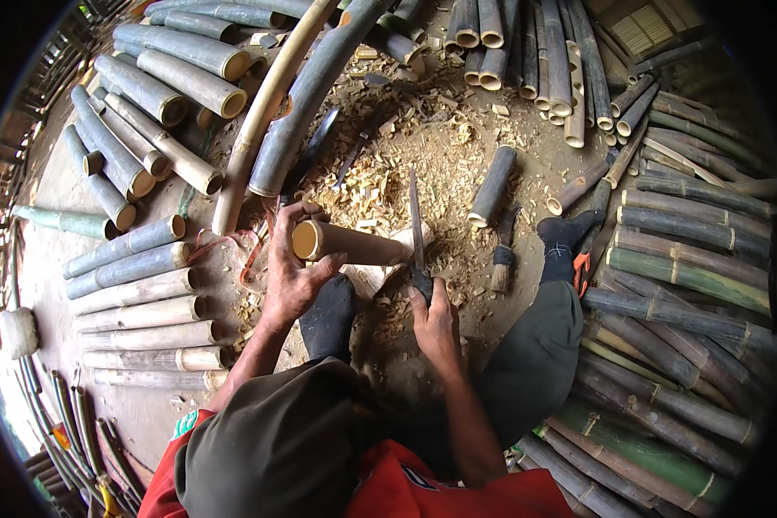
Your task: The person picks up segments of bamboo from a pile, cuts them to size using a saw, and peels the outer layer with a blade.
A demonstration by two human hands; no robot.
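My left hand [292, 274] is wrapped round the near end of a short bamboo section [361, 247], which lies tilted with its cut end toward the left. The far end of that section meets a pale wooden block [378, 276] on the ground. In my right hand [436, 324] is a knife [416, 216], gripped by its dark handle. Its long narrow blade points away from me, beside the far end of the bamboo section. From this view I cannot tell whether the blade touches it.
Wood shavings [371, 186] cover the ground ahead. Two long bamboo poles [306, 99] lean in from the far side. A short bamboo piece [494, 186] and a dark-wrapped wooden tool [502, 255] lie to the right. Cut bamboo [134, 289] flanks me left, with stacked poles [691, 268] right.
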